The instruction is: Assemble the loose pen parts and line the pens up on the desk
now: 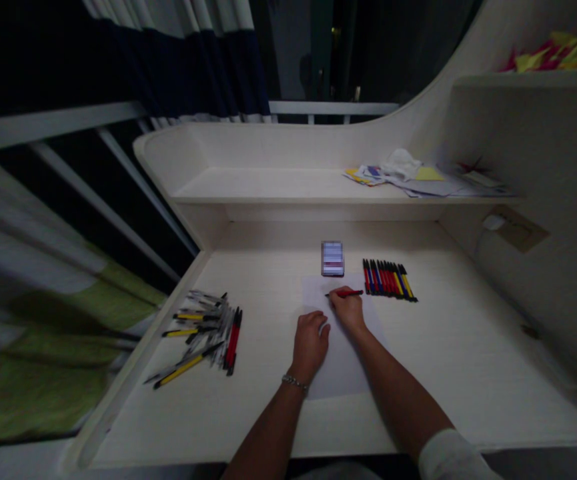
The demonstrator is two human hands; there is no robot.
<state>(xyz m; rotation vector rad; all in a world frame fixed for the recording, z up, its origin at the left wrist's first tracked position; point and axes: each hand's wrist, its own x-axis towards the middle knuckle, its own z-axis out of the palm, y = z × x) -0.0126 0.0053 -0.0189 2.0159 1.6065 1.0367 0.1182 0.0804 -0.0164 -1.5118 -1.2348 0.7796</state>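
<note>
My right hand pinches a red pen with black ends, held low and nearly level over the upper part of a white sheet of paper. My left hand rests on the left side of the sheet. Its fingers are loosely bent with the thumb apart, and nothing shows in it. Just beyond the paper lies a phone with a lit, blurred screen. A neat row of red, blue and yellow pens lies to the right of my right hand.
A loose heap of clear and yellow pens lies on the desk's left, with red pens beside it. Papers lie on the raised shelf. A charger is in the right wall, its cable hanging down.
</note>
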